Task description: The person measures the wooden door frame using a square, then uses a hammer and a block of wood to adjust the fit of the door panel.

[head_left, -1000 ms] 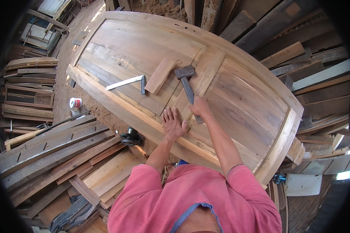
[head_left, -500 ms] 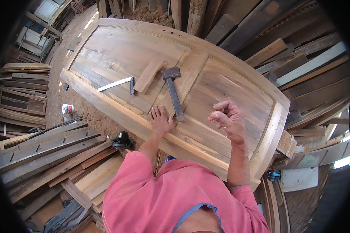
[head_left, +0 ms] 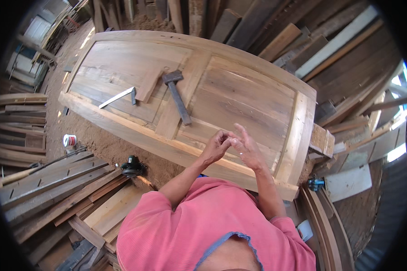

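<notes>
My left hand (head_left: 215, 148) and my right hand (head_left: 248, 152) meet above the near edge of a large panelled wooden door (head_left: 253, 92). The left hand's fingertips are pinched together against the right hand's fingers. The right hand is partly curled, with one finger raised, and a tiny pale spot shows at its palm side. What either hand holds is too small to make out. On the door, left of my hands, lie a dark mallet (head_left: 178, 99), a short wood block (head_left: 148, 86) and a try square (head_left: 117, 97).
A black and green power tool (head_left: 132, 167) sits at the near left beside stacked boards (head_left: 54, 180). A white tub (head_left: 69, 140) stands farther left. Timber (head_left: 280, 41) leans behind the door. A blue tool (head_left: 315, 184) lies at the right.
My left hand has lifted off the door and moved right to meet my right hand, which has come lower and left. The view has shifted; the mallet, block and square stay on the door.
</notes>
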The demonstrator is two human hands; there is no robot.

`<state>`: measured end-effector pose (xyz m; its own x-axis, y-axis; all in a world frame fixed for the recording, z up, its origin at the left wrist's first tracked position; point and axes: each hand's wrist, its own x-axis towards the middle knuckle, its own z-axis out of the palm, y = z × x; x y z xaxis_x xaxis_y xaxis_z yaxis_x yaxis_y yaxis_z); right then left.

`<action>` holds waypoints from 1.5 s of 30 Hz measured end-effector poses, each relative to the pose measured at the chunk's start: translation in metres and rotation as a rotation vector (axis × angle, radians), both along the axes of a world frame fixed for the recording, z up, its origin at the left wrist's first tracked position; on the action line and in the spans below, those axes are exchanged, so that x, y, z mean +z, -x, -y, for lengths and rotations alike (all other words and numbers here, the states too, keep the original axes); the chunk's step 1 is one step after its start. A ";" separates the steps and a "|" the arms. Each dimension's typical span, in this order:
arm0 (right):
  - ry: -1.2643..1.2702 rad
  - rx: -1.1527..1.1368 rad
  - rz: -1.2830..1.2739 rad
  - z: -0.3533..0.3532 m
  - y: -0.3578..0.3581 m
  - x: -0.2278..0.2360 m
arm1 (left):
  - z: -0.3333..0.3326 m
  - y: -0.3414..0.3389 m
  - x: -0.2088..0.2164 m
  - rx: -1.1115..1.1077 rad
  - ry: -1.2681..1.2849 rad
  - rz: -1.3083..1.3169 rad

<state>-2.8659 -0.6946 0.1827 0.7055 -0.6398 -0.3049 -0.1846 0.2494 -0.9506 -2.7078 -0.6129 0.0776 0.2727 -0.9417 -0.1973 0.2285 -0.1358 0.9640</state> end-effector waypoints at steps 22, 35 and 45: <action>0.251 -0.300 -0.581 -0.068 0.257 -0.035 | -0.008 0.195 -0.009 -0.383 -0.250 -0.172; 0.772 0.128 0.871 -0.086 0.267 0.252 | 0.046 0.172 -0.109 -1.360 0.178 1.330; 0.800 0.347 0.735 -0.081 0.169 0.266 | 0.033 0.156 -0.097 -1.315 0.195 1.190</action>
<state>-3.0351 -0.6134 0.4482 0.7212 -0.2007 0.6630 0.5417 -0.4331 -0.7204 -2.8636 -0.6463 -0.0193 -0.7062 -0.6188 -0.3440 -0.6889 0.4887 0.5353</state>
